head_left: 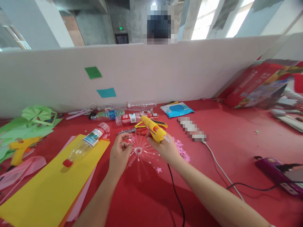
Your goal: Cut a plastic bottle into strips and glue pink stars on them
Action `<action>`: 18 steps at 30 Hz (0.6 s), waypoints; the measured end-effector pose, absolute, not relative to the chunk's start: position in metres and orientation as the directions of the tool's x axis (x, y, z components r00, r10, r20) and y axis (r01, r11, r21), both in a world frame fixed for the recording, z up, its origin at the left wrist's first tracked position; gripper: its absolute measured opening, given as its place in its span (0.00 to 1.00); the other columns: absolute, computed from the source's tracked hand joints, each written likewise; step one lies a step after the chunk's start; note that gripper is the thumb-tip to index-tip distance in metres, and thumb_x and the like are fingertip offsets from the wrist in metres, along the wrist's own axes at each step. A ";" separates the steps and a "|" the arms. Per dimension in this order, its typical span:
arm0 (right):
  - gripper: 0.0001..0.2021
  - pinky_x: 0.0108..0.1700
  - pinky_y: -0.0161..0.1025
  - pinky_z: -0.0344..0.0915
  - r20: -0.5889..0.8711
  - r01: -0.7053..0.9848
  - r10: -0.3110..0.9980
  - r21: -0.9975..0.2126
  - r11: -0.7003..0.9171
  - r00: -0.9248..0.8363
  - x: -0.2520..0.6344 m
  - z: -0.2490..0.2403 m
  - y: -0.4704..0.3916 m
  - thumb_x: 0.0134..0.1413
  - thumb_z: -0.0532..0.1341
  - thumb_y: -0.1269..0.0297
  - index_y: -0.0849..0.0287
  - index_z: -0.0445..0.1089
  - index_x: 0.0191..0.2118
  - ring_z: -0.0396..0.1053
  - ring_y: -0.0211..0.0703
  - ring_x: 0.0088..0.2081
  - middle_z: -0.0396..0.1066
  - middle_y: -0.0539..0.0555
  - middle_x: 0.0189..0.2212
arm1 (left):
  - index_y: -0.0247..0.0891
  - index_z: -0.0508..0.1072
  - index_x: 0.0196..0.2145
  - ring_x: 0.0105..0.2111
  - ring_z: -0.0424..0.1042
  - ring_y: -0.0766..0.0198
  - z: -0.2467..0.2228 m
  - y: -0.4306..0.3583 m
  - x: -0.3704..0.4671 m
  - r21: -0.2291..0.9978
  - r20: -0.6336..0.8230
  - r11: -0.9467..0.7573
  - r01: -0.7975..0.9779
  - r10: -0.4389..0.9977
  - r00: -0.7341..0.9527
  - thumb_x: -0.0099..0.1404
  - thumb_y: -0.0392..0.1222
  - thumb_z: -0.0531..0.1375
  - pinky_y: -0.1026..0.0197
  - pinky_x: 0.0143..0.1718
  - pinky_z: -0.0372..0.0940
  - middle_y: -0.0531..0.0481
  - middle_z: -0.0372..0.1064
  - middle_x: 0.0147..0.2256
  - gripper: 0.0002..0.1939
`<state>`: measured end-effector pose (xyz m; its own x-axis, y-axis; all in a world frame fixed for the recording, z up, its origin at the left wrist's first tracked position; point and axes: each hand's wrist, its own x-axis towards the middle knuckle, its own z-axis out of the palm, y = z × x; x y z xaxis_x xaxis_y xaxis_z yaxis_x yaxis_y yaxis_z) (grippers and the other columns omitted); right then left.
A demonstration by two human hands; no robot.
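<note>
My right hand is wrapped round a yellow hot glue gun, its nozzle end pointing away and to the left. A translucent glue stick pokes out of its back end. Below and between the hands, a clear plastic bottle cut into splayed strips lies on the red table like a flower, with its neck ring in the middle. My left hand is at the left edge of these strips, fingers curled in; what they pinch, if anything, is too small to make out. A pink star rests by the strips, and more pink stars are heaped right of them.
Scissors and several plastic bottles lie beyond my hands. Yellow paper with a bottle on it is at left, near another yellow glue gun. Wet wipes, a purple power strip and cords lie right.
</note>
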<state>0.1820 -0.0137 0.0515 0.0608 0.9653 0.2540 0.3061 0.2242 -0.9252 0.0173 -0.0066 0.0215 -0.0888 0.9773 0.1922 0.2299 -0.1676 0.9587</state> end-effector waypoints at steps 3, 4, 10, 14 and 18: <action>0.06 0.31 0.36 0.62 0.268 0.280 0.961 -0.929 0.241 0.064 0.184 0.053 -0.013 0.43 0.56 0.62 0.58 0.64 0.28 0.65 0.41 0.28 0.67 0.50 0.26 | 0.41 0.65 0.39 0.19 0.58 0.74 0.021 -0.007 0.017 0.948 0.206 -0.181 0.261 0.976 -0.072 0.53 0.36 0.57 0.68 0.24 0.57 0.53 0.66 0.37 0.13; 0.06 0.32 0.36 0.62 0.273 0.269 0.960 -0.931 0.246 0.066 0.186 0.054 -0.013 0.43 0.56 0.62 0.58 0.65 0.28 0.65 0.41 0.29 0.67 0.50 0.26 | 0.41 0.65 0.39 0.19 0.58 0.74 0.020 -0.007 0.017 0.945 0.210 -0.185 0.270 0.976 -0.064 0.53 0.36 0.57 0.68 0.24 0.57 0.53 0.66 0.37 0.13; 0.08 0.31 0.36 0.62 0.268 0.284 0.958 -0.931 0.230 0.100 0.201 0.059 -0.016 0.46 0.58 0.59 0.59 0.66 0.30 0.66 0.42 0.29 0.68 0.51 0.26 | 0.41 0.64 0.41 0.19 0.60 0.74 0.023 -0.010 0.016 0.910 0.272 -0.236 0.341 0.961 -0.059 0.54 0.35 0.56 0.67 0.23 0.57 0.51 0.69 0.40 0.14; 0.09 0.30 0.36 0.60 0.275 0.275 0.953 -0.933 0.233 0.128 0.216 0.051 -0.022 0.46 0.59 0.58 0.59 0.67 0.30 0.64 0.41 0.27 0.67 0.50 0.25 | 0.41 0.63 0.42 0.19 0.60 0.73 0.024 -0.011 0.014 0.873 0.317 -0.270 0.407 0.947 -0.051 0.56 0.35 0.55 0.67 0.24 0.57 0.50 0.70 0.41 0.14; 0.11 0.25 0.35 0.57 0.225 0.185 0.964 -0.963 0.198 0.140 0.229 0.036 -0.028 0.46 0.60 0.56 0.59 0.67 0.31 0.61 0.39 0.23 0.65 0.49 0.22 | 0.41 0.63 0.43 0.21 0.61 0.72 0.024 -0.010 0.012 0.836 0.352 -0.294 0.463 0.935 -0.042 0.56 0.35 0.54 0.66 0.26 0.59 0.50 0.70 0.41 0.14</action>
